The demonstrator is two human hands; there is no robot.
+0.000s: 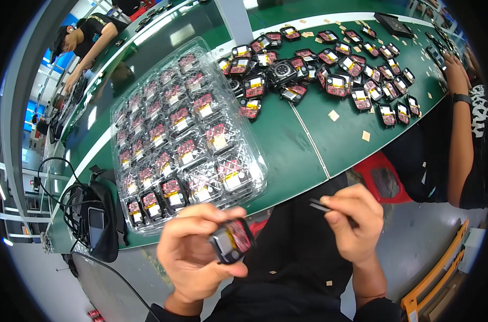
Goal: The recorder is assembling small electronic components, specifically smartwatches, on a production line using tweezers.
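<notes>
My left hand (193, 252) grips an open-backed square watch-like casing (231, 241) by its edges. Its black frame shows a red circuit board, a silvery block and a yellow strip. In my right hand (356, 220), to the right and a little higher, dark tweezers (317, 205) are pinched between thumb and fingers. Their tips point left, apart from the casing. Just beyond my left hand lies a clear plastic tray (259, 177) of similar casings in rows; one in its near row is the casing (173, 192) at the front edge.
Many loose casings (338, 85) are heaped on the green table (287, 155), with small tan squares (333, 115) scattered around. A black bag with cables (101, 231) sits at left. Other people work at far left and right. A red stool (381, 177) stands below the table's edge.
</notes>
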